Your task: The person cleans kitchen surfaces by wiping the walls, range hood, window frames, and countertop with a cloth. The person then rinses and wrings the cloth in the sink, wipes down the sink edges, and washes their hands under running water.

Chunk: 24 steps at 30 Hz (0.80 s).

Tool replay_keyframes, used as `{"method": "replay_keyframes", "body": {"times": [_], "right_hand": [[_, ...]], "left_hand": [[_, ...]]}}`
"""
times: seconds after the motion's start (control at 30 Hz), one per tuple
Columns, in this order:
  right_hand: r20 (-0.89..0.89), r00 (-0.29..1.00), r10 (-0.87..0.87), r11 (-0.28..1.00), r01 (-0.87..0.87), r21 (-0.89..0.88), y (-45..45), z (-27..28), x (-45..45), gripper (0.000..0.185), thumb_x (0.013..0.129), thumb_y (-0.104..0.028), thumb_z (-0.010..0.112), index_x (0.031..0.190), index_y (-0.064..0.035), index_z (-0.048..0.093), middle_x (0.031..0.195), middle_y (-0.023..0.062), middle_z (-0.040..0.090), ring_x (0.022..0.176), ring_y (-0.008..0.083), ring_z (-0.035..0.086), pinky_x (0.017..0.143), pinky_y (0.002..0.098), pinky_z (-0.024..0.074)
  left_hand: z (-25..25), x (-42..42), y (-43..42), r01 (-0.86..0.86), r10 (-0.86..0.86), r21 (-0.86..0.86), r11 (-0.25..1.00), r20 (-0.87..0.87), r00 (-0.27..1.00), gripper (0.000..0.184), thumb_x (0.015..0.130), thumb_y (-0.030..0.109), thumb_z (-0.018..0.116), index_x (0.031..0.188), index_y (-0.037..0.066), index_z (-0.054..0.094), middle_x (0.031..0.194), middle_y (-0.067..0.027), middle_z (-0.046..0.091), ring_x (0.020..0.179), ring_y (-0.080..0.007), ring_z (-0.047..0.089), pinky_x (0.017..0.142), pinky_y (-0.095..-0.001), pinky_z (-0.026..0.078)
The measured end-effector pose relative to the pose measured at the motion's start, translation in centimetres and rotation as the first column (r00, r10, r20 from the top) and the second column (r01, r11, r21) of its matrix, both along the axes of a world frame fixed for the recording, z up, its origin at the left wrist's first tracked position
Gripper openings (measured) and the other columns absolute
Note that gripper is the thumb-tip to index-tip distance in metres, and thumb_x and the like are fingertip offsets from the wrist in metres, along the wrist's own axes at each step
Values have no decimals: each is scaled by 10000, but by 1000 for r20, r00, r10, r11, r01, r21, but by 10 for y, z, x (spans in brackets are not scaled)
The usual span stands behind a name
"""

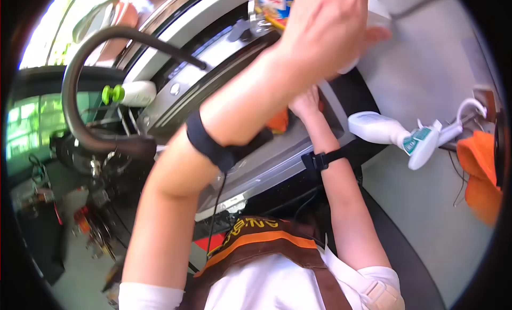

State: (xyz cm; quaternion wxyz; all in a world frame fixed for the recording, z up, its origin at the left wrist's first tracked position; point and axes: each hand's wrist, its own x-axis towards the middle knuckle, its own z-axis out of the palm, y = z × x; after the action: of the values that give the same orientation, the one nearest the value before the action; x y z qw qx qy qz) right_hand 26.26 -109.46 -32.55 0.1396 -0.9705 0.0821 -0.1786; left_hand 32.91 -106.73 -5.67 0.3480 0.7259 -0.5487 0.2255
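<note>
At the top, my left hand (326, 30) reaches across the sink, its thumb side wrapped round a white object (376, 10) that it mostly covers. Beside its fingers stands a yellow, blue and red container (274, 5), cut off by the upper edge. Lower down, my right hand (306, 103) is inside the sink (341, 115), next to an orange item (278, 121). My left forearm and hand partly cover this area, so the right fingertips and anything in them are hidden.
A curved dark faucet (72, 88) arches at the left, near a white bottle with a green top (140, 93). On the right are a white spray bottle (376, 126) lying on its side and orange cloths (480, 163). Black bands circle both forearms.
</note>
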Motion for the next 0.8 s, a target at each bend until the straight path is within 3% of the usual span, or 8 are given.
{"method": "replay_keyframes", "body": {"times": [0.07, 0.17, 0.37, 0.5, 0.57, 0.67, 0.73, 0.8], "right_hand": [[-821, 556, 130, 562, -724, -401, 35, 19, 39, 167, 777, -112, 574, 916, -116, 666, 930, 119, 644, 976, 304, 562, 822, 466, 461], [-44, 998, -33, 934, 46, 354, 102, -15, 86, 154, 787, -91, 563, 921, -100, 639, 942, 131, 636, 980, 325, 558, 810, 494, 470], [-739, 582, 339, 932, -315, 179, 252, -112, 62, 492, 716, -95, 640, 1204, -77, 586, 1336, 185, 480, 1250, 398, 413, 952, 528, 434], [-544, 394, 741, 589, 7, 808, 266, -119, 20, 213, 745, -77, 616, 945, -17, 659, 904, 148, 676, 784, 265, 643, 735, 366, 513], [-343, 729, 592, 255, 235, 938, 283, -83, 1, 105, 806, -93, 605, 857, -1, 613, 796, 42, 624, 728, 135, 568, 649, 297, 487], [-239, 736, 633, 279, 71, 958, 290, -28, -11, 41, 804, -44, 566, 832, -39, 596, 746, -19, 539, 727, 73, 512, 627, 244, 439], [-213, 753, 623, 540, -218, 813, 283, -51, -9, 112, 793, -22, 579, 899, -29, 615, 780, 46, 614, 748, 141, 569, 678, 303, 477], [-382, 674, 633, 682, -251, 687, 254, -95, 14, 221, 803, -74, 642, 1015, -13, 628, 907, 139, 678, 843, 238, 644, 779, 352, 516]], "left_hand": [[-44, -27, 74, -80, -21, -183, 980, -495, 869, 349, 836, 138, 677, 1100, -24, 515, 1003, -164, 578, 919, -254, 590, 779, -363, 498], [-141, -71, 179, -346, 123, 8, 938, -942, 311, 212, 898, 38, 602, 1094, 4, 531, 992, -57, 596, 899, -113, 580, 792, -296, 502], [-304, -73, 335, -530, -92, 543, 651, -637, -765, 436, 937, 395, 540, 1285, 142, 469, 1252, -82, 498, 1102, -288, 524, 891, -541, 454], [-373, -77, 368, -593, -492, 265, 760, -362, -792, 788, 867, 752, 264, 1447, 223, 336, 1567, -152, 101, 1415, -445, 36, 1019, -743, 53], [-333, -75, 357, -724, -619, 241, 646, -389, -682, 721, 864, 753, 296, 1263, 201, 533, 1357, -171, 475, 1229, -434, 434, 945, -725, 286], [-412, -104, 359, -770, -768, -290, 569, -521, -372, 328, 942, 420, 458, 1004, 140, 618, 899, -28, 639, 759, -153, 599, 591, -350, 497], [-501, -102, 319, -943, -894, -2, 333, -319, -315, 222, 876, 216, 478, 716, 113, 593, 693, -43, 609, 618, -203, 582, 553, -379, 475], [-383, -74, 331, -932, -826, 174, 319, -431, -363, 196, 869, 210, 488, 810, 113, 647, 795, -80, 646, 731, -217, 610, 634, -400, 493]]}}
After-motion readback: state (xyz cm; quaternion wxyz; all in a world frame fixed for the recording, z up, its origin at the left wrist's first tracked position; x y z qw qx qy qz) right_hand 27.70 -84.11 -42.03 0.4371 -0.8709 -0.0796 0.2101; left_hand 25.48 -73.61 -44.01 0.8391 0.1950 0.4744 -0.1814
